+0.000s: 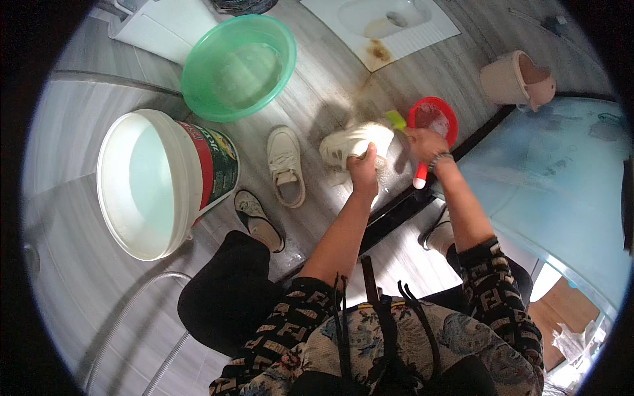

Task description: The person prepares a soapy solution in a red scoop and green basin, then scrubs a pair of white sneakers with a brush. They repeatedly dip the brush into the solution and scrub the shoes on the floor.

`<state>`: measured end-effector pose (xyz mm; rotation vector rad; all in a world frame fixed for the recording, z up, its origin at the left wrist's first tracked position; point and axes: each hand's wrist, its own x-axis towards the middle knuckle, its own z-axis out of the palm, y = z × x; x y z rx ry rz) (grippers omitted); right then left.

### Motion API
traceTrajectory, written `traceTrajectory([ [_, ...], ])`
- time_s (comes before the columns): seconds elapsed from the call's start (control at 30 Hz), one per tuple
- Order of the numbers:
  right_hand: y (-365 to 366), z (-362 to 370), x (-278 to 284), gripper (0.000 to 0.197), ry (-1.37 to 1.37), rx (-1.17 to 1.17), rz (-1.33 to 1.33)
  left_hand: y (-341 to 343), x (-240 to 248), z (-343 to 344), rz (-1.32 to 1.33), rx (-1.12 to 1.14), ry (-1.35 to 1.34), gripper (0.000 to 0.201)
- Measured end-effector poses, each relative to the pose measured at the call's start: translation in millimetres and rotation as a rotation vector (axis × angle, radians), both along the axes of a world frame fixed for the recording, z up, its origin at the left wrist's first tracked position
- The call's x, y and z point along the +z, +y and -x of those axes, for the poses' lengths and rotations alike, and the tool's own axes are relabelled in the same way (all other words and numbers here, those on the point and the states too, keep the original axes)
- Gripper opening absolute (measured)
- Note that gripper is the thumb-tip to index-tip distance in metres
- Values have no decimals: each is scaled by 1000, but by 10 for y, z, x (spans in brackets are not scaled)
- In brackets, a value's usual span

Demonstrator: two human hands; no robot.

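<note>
My left hand [362, 173] grips a wet white shoe [357, 141], which is tilted just above or on the floor. In my right hand [428, 146] is a brush [396, 120] with a yellow-green head, its end close to the shoe's right side. Right behind that hand a red bowl-shaped scoop [448, 113] holds foamy water. A red handle with a white tip [420, 176] sticks out below the hand; its join to the scoop is hidden. The other white shoe [285, 165] lies on the floor to the left.
A green basin [193, 79] with cloudy water stands at the far left. Nearer is a large white bucket [173, 191] of water. A squat toilet [422, 46], a pink bucket [502, 80] and a glass panel [528, 165] are beyond and right. A hose [125, 303] runs at lower left.
</note>
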<state>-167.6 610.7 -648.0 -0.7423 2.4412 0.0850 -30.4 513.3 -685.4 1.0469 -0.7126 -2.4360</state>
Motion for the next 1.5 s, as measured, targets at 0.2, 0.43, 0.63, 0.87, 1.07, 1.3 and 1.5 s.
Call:
traceTrajectory([
  [0.2,364,145,-154,38,125,-448,66,-371,256,20,-8,134,150,28],
  [0.43,761,387,-1030,41,7,-433,28,-490,217,132,-21,67,154,35],
  [0.63,239,-375,-273,33,5,-536,838,-705,107,103,-32,-67,78,34],
  [0.87,-355,-656,548,39,148,-156,628,-815,63,192,-48,-83,-5,33],
  [1.07,278,-791,-200,39,229,34,376,-982,-21,200,-190,-34,78,33],
  [1.3,-489,-685,315,43,261,-47,773,-972,-113,185,-158,-49,33,30],
  [1.5,68,-691,-54,41,260,-69,535,-1154,-125,142,-169,-92,101,32],
])
